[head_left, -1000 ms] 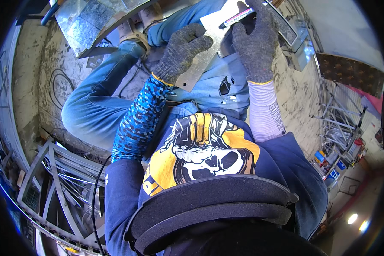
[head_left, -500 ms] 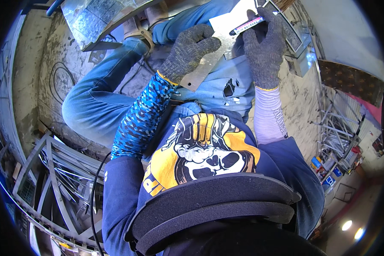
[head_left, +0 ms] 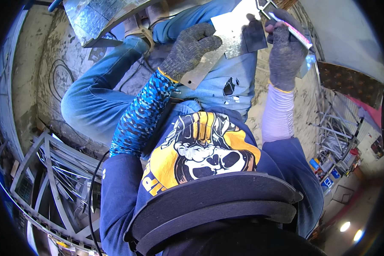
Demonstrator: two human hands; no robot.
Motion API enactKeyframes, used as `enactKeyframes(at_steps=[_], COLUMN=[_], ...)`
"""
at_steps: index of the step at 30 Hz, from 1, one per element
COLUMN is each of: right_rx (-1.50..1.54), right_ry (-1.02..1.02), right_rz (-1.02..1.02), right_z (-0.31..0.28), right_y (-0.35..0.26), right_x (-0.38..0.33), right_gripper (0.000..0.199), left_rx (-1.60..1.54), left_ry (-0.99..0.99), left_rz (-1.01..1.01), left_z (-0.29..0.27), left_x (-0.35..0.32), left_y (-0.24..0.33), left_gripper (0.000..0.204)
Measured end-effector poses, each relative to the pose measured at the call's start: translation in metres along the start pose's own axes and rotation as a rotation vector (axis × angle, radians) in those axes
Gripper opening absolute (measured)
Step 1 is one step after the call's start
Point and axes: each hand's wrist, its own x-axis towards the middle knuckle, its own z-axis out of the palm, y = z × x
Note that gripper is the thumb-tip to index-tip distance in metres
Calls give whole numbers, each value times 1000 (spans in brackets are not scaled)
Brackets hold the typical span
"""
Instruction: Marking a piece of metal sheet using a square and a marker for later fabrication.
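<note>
My left hand (head_left: 194, 49), in a dark grey knit glove, is closed on the near-left edge of a thin metal sheet (head_left: 226, 29). Past the glove, a flat metal strip (head_left: 197, 76) with a small round hole sticks out over my lap; whether it belongs to the same piece is unclear. The sheet shines brightly, and its right part carries a dark reflection. In my gloved right hand (head_left: 288, 57), just right of the sheet, a slim white and pink marker pen (head_left: 295, 32) is gripped at a slant. Its upper-left end lies near the sheet's right edge, apart from it.
My jeans-covered legs (head_left: 98, 100) are folded on the stained floor. A tiled-looking metal surface (head_left: 96, 19) stands at the upper left. Metal frames and bars (head_left: 51, 170) lie at the lower left, more metal frames (head_left: 339, 121) at the right. A black cable (head_left: 91, 205) runs beside my left arm.
My right hand has moved right, off the sheet, and the marker pen has turned to slant down to the right. More of the sheet shows. My left hand has barely moved.
</note>
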Motion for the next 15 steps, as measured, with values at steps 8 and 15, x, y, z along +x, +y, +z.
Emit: enactKeyframes(at_steps=[8, 15], right_rx=[-282, -432], right_ry=[-730, -768], right_rz=[144, 261], right_z=[37, 46], right_y=[-43, -52], right_x=[36, 41], right_gripper=[23, 27], left_rx=[-249, -115], left_ry=[26, -27], left_rz=[-220, -105], left_z=[6, -1], left_x=[0, -2], left_y=[-7, -3], left_gripper=[22, 21])
